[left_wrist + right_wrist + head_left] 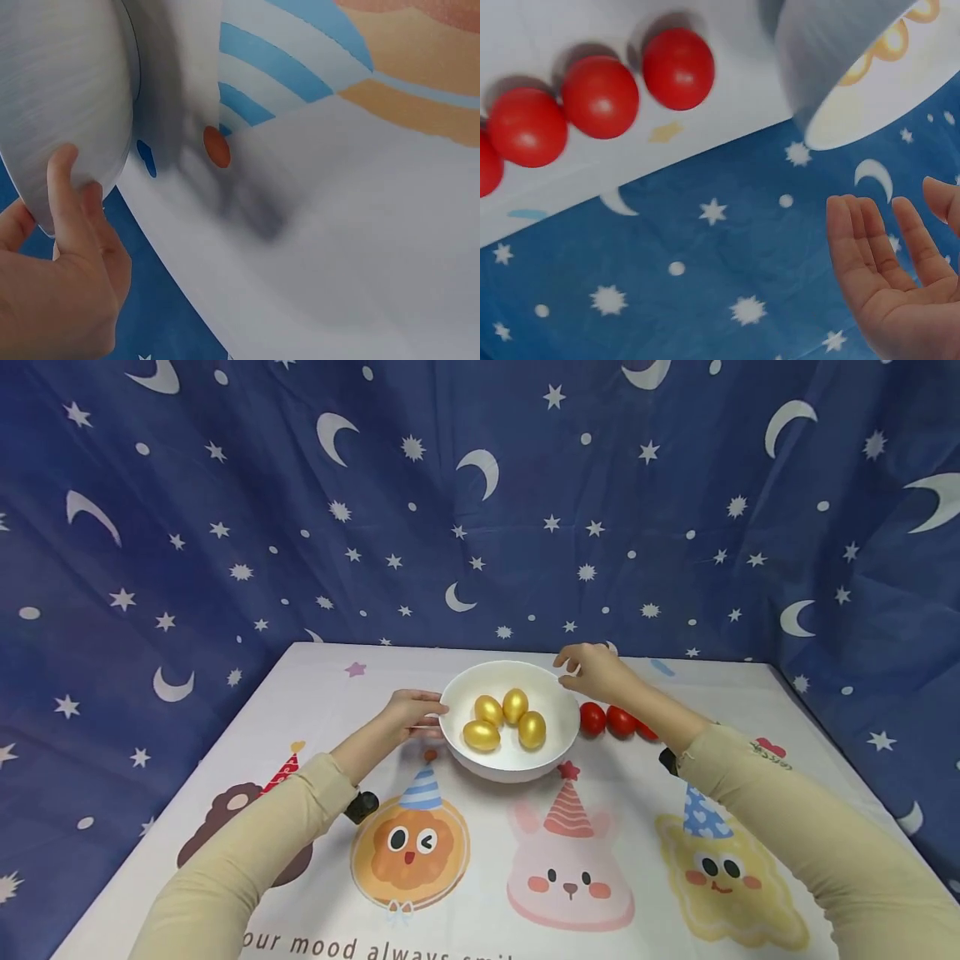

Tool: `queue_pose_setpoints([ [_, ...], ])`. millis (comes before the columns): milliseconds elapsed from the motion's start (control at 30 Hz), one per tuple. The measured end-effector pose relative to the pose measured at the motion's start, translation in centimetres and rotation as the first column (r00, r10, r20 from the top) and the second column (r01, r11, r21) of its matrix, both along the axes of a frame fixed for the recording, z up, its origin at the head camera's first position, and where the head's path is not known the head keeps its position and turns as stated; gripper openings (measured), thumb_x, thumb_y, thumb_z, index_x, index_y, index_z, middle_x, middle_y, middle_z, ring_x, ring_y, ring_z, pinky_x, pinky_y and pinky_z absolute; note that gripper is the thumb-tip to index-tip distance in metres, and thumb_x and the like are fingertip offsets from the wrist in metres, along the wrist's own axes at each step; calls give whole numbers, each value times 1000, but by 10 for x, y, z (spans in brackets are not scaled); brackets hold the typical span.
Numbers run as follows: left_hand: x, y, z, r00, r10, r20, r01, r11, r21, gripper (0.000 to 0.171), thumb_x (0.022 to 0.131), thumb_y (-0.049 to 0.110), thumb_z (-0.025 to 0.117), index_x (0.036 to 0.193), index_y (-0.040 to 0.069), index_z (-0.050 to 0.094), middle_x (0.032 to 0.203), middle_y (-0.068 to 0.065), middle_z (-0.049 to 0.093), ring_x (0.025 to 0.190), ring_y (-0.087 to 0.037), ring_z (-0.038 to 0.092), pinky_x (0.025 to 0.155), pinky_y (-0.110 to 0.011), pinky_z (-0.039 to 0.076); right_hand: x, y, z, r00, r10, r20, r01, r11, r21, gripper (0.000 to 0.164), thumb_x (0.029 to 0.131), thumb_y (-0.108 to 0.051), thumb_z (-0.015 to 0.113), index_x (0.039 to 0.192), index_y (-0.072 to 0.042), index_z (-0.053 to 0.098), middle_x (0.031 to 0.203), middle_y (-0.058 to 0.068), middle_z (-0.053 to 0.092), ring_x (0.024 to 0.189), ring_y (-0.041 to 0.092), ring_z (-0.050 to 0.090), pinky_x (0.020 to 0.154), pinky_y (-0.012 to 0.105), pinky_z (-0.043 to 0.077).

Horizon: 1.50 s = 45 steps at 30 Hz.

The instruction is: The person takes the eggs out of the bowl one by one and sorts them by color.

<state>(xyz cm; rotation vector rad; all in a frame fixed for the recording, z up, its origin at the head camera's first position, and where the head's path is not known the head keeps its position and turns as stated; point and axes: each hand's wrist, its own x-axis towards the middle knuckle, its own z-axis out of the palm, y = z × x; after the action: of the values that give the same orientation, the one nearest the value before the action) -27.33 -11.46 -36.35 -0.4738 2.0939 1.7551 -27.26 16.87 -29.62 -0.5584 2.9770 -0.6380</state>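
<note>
A white bowl with several golden eggs inside sits in the middle of the head view. My left hand holds its left rim, thumb at the edge and fingers along the outer wall; the left wrist view shows fingertips against the bowl. Beside the right rim is my right hand, holding nothing. In the right wrist view that hand has its fingers loosely extended, apart from the bowl. Several shiny red egg-shaped things lie in a row right of the bowl, partly hidden by my right forearm.
A white tablecloth with printed cartoon figures covers the table. Behind its far edge hangs a dark blue curtain patterned with moons and stars. Black wrist devices show at both sleeves.
</note>
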Motion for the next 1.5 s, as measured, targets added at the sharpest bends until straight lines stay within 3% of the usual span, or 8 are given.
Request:
queue_pose_setpoints([
  [200, -2, 2, -2, 1000, 5, 11, -5, 1000, 7, 44, 87, 6, 66, 129, 6, 56, 127, -18, 58, 86, -18, 68, 66, -24, 64, -7, -14, -1, 997, 74, -6, -74, 997, 14, 26, 85, -6, 67, 110, 1, 65, 106, 22, 66, 95, 32, 64, 80, 37, 63],
  [433, -4, -1, -3, 1000, -12, 26, 11, 1000, 24, 46, 88, 8, 65, 133, 8, 54, 131, -17, 56, 89, -19, 67, 66, -22, 63, -12, -28, 4, 994, 107, 15, -107, 993, 50, 23, 85, -8, 68, 106, 1, 67, 103, 21, 66, 92, 31, 62, 80, 37, 62],
  [667, -3, -2, -7, 999, -1, 42, -1, 999, 54, 48, 88, 9, 66, 134, 10, 53, 133, -16, 55, 72, -10, 63, 65, -21, 63, -17, -36, -12, 989, 116, 94, -126, 987, 104, 24, 84, -9, 69, 106, 2, 67, 96, 18, 66, 82, 26, 58, 69, 27, 58],
  [900, -2, 0, -8, 999, 8, 35, -11, 995, 95, 50, 88, 9, 65, 136, 9, 51, 135, -17, 53, 94, -20, 66, 67, -23, 63, -18, -41, -25, 990, 80, 117, -94, 988, 122, 24, 82, -6, 69, 104, 3, 67, 93, 16, 64, 80, 24, 55, 63, 22, 49],
  [1033, -3, 0, -9, 999, 8, 37, -11, 996, 92, 49, 88, 10, 65, 136, 11, 51, 134, -16, 54, 111, -26, 62, 66, -21, 63, -18, -44, -30, 990, 52, 131, -68, 991, 116, 24, 81, -6, 69, 103, 3, 67, 90, 15, 64, 76, 22, 54, 60, 20, 47],
  [1133, -3, 0, -10, 999, 4, 38, -7, 997, 76, 49, 89, 12, 65, 136, 12, 52, 133, -16, 55, 114, -26, 61, 66, -22, 63, -17, -46, -36, 987, 23, 160, -43, 992, 117, 24, 82, -6, 68, 104, 2, 67, 89, 13, 63, 76, 21, 53, 59, 19, 45],
  [1267, -2, -3, -11, 999, -3, 41, 1, 998, 62, 48, 89, 15, 65, 135, 12, 52, 132, -15, 56, 108, -24, 64, 68, -21, 63, -17, -48, -44, 982, 8, 189, -29, 994, 106, 23, 83, -7, 69, 104, 1, 67, 90, 12, 61, 77, 20, 52, 59, 18, 44],
  [1500, -1, -6, -12, 999, -1, 40, -2, 997, 76, 49, 89, 16, 66, 136, 13, 51, 130, -17, 56, 92, -17, 65, 70, -21, 63, -17, -49, -54, 989, 49, 139, -63, 993, 96, 18, 79, -9, 72, 93, 2, 68, 92, 15, 64, 77, 21, 54, 67, 25, 50],
])
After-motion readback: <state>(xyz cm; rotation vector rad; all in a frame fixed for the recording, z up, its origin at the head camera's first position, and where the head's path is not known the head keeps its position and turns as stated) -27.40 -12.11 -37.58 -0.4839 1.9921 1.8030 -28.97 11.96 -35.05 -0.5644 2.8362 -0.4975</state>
